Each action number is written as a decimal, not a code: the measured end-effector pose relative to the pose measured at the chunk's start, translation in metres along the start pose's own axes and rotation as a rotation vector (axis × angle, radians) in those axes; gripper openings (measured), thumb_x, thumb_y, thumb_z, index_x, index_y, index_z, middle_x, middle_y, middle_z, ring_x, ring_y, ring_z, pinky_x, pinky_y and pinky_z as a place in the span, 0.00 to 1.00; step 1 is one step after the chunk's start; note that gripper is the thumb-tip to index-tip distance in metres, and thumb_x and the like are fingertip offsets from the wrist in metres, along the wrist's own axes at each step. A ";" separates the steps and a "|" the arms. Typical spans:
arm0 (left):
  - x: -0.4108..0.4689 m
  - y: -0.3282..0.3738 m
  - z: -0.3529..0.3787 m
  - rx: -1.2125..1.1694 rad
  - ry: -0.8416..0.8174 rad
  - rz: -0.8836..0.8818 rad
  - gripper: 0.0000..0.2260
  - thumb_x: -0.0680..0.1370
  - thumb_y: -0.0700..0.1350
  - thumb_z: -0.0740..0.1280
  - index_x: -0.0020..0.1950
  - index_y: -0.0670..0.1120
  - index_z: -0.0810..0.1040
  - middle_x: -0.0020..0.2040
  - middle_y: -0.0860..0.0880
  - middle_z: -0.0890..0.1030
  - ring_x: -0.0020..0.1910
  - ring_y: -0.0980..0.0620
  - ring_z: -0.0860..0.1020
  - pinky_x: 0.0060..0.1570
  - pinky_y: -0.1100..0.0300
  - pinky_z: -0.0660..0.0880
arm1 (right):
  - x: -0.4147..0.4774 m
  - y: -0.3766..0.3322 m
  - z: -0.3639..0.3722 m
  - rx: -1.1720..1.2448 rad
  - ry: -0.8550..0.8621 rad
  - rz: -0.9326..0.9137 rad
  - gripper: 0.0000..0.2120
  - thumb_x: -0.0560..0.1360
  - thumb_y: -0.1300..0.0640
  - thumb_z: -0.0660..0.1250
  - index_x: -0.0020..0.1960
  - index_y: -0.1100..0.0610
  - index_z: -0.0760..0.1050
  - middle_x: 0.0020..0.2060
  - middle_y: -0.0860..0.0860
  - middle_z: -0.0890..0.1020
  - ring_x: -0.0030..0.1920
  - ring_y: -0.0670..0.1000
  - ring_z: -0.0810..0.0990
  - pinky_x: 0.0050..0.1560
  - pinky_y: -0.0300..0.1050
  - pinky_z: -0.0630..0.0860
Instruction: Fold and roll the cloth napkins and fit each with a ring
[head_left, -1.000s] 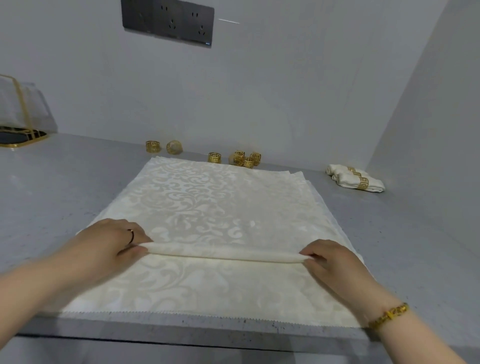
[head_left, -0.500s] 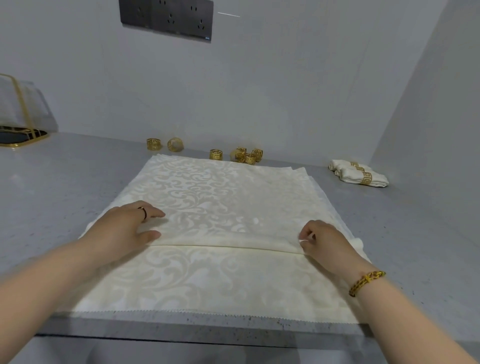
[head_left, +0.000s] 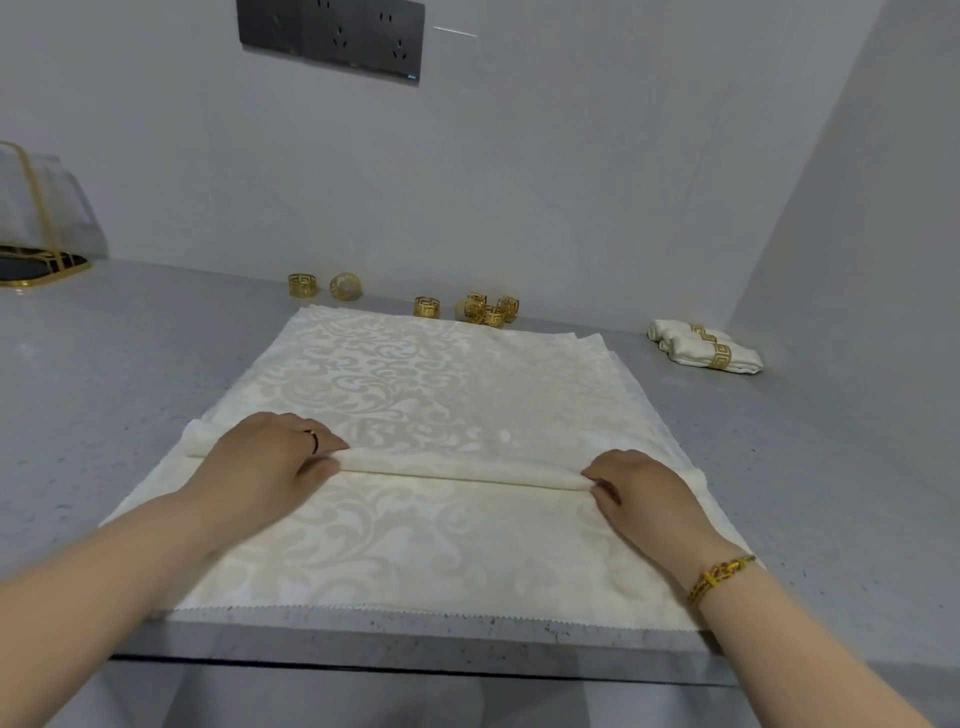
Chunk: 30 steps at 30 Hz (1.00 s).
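Note:
A cream damask napkin (head_left: 426, 395) lies spread on the grey counter, on top of further napkins whose edges show at the right. A raised pleat (head_left: 457, 467) runs across its middle. My left hand (head_left: 270, 457) pinches the pleat's left end between thumb and fingers. My right hand (head_left: 639, 488) pinches the right end. Several gold napkin rings (head_left: 488, 309) stand by the back wall. Two rolled napkins with gold rings (head_left: 706, 351) lie at the back right.
The grey counter (head_left: 104, 374) ends in a front edge just below the napkin's hem. A gold-framed holder (head_left: 36, 249) stands at the far left. Walls close the back and the right side. A socket panel (head_left: 332, 36) is on the back wall.
The fold lay flat half a second ago with my left fingers stretched over the cloth. Now both hands pinch it up into a raised pleat again, farther from me than one second ago.

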<state>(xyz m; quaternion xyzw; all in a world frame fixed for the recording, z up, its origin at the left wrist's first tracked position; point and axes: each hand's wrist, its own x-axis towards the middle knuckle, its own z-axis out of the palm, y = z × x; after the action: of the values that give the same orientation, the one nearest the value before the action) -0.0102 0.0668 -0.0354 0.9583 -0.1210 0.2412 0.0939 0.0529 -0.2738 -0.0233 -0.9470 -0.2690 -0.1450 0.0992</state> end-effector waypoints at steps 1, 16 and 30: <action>0.000 0.000 -0.004 0.041 -0.008 0.065 0.10 0.74 0.45 0.63 0.43 0.49 0.84 0.40 0.55 0.84 0.39 0.51 0.82 0.43 0.63 0.70 | 0.000 0.001 0.002 -0.015 0.038 -0.043 0.08 0.68 0.66 0.64 0.41 0.59 0.81 0.37 0.53 0.83 0.38 0.55 0.81 0.37 0.44 0.78; -0.006 0.000 -0.014 -0.516 -0.165 -0.401 0.10 0.77 0.42 0.63 0.54 0.55 0.73 0.53 0.54 0.77 0.56 0.54 0.73 0.52 0.65 0.66 | 0.009 -0.001 -0.009 0.393 -0.073 0.241 0.08 0.76 0.63 0.61 0.53 0.57 0.75 0.47 0.48 0.77 0.50 0.48 0.74 0.42 0.24 0.66; -0.006 0.011 -0.004 -0.149 -0.160 -0.088 0.23 0.74 0.59 0.59 0.67 0.52 0.70 0.63 0.57 0.72 0.64 0.56 0.69 0.61 0.68 0.61 | -0.013 0.008 -0.012 0.125 -0.059 0.040 0.15 0.75 0.60 0.64 0.62 0.56 0.73 0.59 0.47 0.75 0.63 0.47 0.69 0.57 0.27 0.56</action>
<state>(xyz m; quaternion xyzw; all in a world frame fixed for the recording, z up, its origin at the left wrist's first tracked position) -0.0202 0.0588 -0.0342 0.9692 -0.1036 0.1500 0.1657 0.0439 -0.2898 -0.0174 -0.9480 -0.2614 -0.0977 0.1532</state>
